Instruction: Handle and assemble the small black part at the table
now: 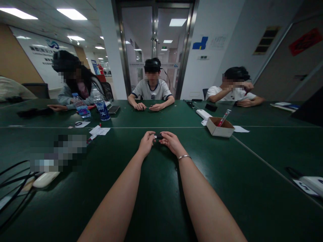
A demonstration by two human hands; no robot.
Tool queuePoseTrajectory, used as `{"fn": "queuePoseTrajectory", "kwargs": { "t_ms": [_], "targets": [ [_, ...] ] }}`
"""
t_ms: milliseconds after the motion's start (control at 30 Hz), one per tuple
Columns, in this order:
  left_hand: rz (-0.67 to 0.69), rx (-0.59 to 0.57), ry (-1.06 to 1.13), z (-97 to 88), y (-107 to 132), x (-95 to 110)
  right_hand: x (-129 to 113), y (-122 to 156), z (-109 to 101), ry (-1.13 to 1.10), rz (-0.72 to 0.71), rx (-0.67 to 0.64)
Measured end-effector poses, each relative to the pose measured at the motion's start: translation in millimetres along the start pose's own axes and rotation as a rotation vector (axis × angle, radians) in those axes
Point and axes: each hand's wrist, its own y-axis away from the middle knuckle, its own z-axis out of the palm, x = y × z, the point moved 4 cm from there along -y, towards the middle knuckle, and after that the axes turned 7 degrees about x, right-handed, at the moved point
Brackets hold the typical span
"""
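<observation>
Both of my hands meet above the dark green table (161,188), a little short of its pale seam line. Between them is a small black stick with a shiny metal end (158,136), lying roughly level; its exact kind is too small to make out. My left hand (146,144) pinches the metal end at the left. The black end on the right is held in the fingertips of my right hand (173,142), whose wrist wears a silvery bracelet (184,157). My fingers cover part of each end.
A small cardboard box (219,130) with a red-and-clear stick in it stands right of my hands. To the left are paper slips (100,131), two water bottles (102,109), a phone (114,110) and black cables (15,181). Several people sit around the table, one directly opposite (151,89).
</observation>
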Motion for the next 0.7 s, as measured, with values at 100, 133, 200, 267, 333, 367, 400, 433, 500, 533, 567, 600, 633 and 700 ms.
{"fn": "queuePoseTrajectory", "kwargs": {
  "t_ms": [100,133,200,267,333,367,400,433,500,533,567,600,633,700],
  "targets": [
    [0.013,0.0,-0.01,0.1,-0.8,-2.1,0.1,0.2,0.0,0.007,0.003,-0.004],
    [0.018,0.005,-0.012,-0.1,-1.1,-2.7,0.1,0.3,-0.1,0.009,0.002,-0.005],
    [0.021,0.001,0.0,0.1,-1.5,-4.0,0.0,0.3,-0.2,0.012,0.0,-0.007],
    [0.023,-0.016,0.008,0.7,-1.8,-4.8,-0.1,0.4,-0.2,0.01,-0.002,-0.012],
    [0.042,-0.013,0.0,0.4,-1.9,-4.5,0.0,0.4,-0.2,0.007,0.001,-0.018],
    [0.051,-0.008,-0.003,0.2,-1.9,-4.2,0.0,0.4,-0.2,0.007,0.003,-0.021],
    [0.054,-0.008,0.0,0.1,-1.9,-3.8,0.2,0.4,-0.2,0.008,0.006,-0.026],
    [0.054,-0.009,0.006,0.1,-1.8,-3.4,0.4,0.4,-0.2,0.008,0.009,-0.029],
    [0.043,-0.012,0.007,0.1,-1.5,-2.9,0.7,0.3,-0.1,0.01,0.012,-0.034],
    [0.038,-0.007,-0.002,-0.1,-1.3,-2.6,0.9,0.3,0.1,0.011,0.013,-0.035],
    [0.038,0.005,-0.014,-0.6,-1.1,-2.1,1.1,0.4,0.1,0.011,0.014,-0.035],
    [0.038,0.018,-0.025,-1.1,-0.9,-1.7,1.1,0.4,0.2,0.009,0.013,-0.033],
    [0.037,0.023,-0.028,-1.4,-0.7,-1.4,1.1,0.5,0.3,0.007,0.012,-0.032],
    [0.03,0.007,-0.015,-0.8,-0.4,-1.3,1.2,0.7,0.5,0.003,0.015,-0.03]
  ]
}}
